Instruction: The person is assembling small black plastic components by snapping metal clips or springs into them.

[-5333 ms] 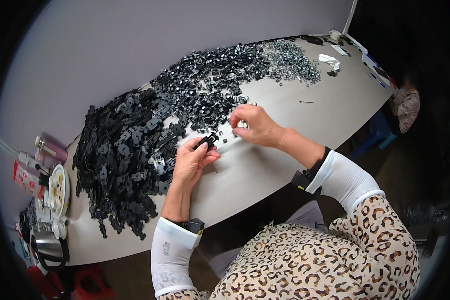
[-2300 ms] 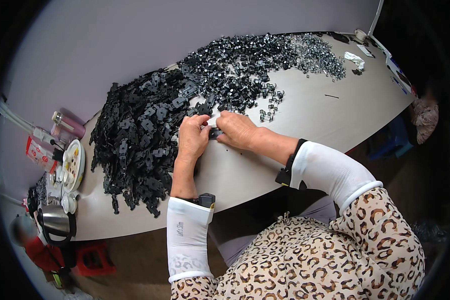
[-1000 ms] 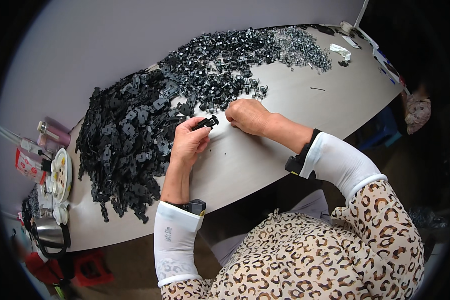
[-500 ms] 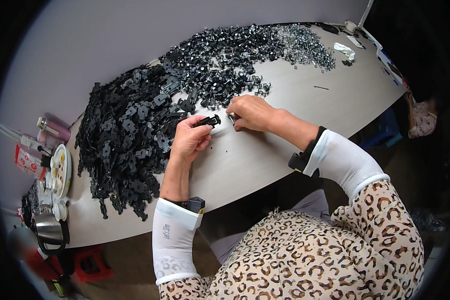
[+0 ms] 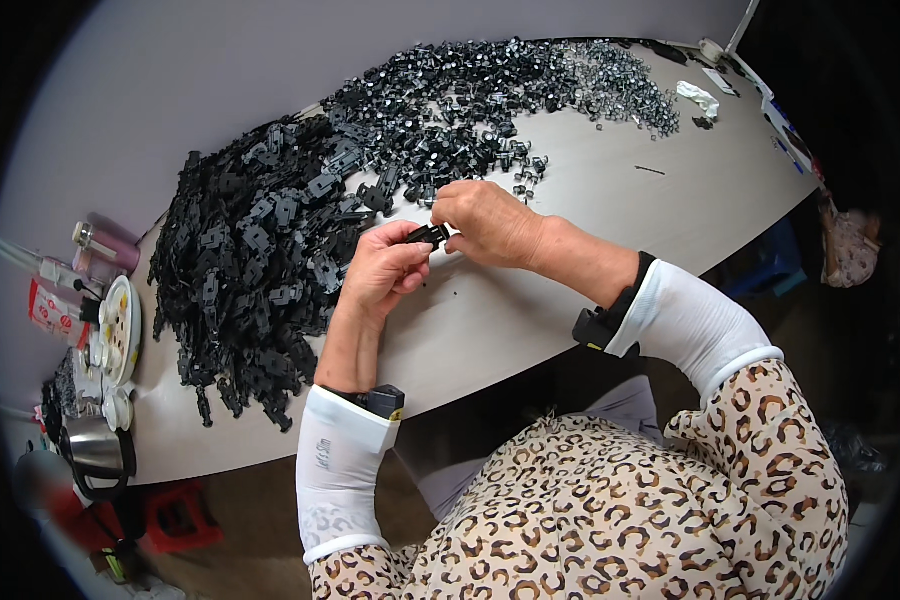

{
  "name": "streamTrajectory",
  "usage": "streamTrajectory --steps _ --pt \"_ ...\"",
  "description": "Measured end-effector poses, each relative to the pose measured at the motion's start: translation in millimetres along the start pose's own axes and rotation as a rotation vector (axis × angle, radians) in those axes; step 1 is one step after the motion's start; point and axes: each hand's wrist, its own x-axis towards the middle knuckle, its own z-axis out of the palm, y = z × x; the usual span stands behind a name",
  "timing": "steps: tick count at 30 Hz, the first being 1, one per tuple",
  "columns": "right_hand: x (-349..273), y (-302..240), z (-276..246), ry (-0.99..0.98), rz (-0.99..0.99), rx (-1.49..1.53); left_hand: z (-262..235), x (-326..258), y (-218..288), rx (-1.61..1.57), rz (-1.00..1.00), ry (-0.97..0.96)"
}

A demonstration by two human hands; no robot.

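Note:
Over the near part of the table, my left hand [image 5: 378, 268] pinches a small black plastic clip-like part [image 5: 426, 236] between thumb and fingers. My right hand [image 5: 490, 222] meets it from the right, its fingers bent in a pinch at the part's right end. The small shiny metal piece that those fingers carried is now mostly hidden by them. A large heap of flat black plastic parts [image 5: 255, 240] lies just left of my left hand. Beyond my right hand spreads a pile of small black-and-silver pieces [image 5: 440, 110].
Small silvery pieces [image 5: 625, 90] edge the pile at the far right, near a crumpled white tissue [image 5: 698, 98]. A thin dark rod [image 5: 650, 170] lies on the table [image 5: 590, 220]. At the left stand a plate [image 5: 133, 330], a pinkish bottle [image 5: 108, 250] and a metal pot [image 5: 95, 447].
My right hand has moved left, bringing its fingers from beside the black clip-like part up against it. My left hand keeps its grip, nearly in place.

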Motion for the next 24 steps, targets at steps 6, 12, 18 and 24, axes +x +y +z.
streamTrajectory --steps 6,12,18,24 --pt "-10.3 3.2 6.0 0.2 -0.131 0.128 -0.8 1.6 1.2 0.014 -0.003 -0.086" --pt "-10.1 4.1 19.2 0.18 0.091 0.125 12.1 -0.2 -5.2 0.046 0.2 0.012" --pt "-17.4 31.5 -2.8 0.251 0.067 0.215 5.9 3.9 -5.5 -0.059 0.293 0.071" --pt "-52.0 55.8 -28.3 0.063 0.331 -0.012 -3.1 2.5 -4.1 -0.058 0.34 0.061"
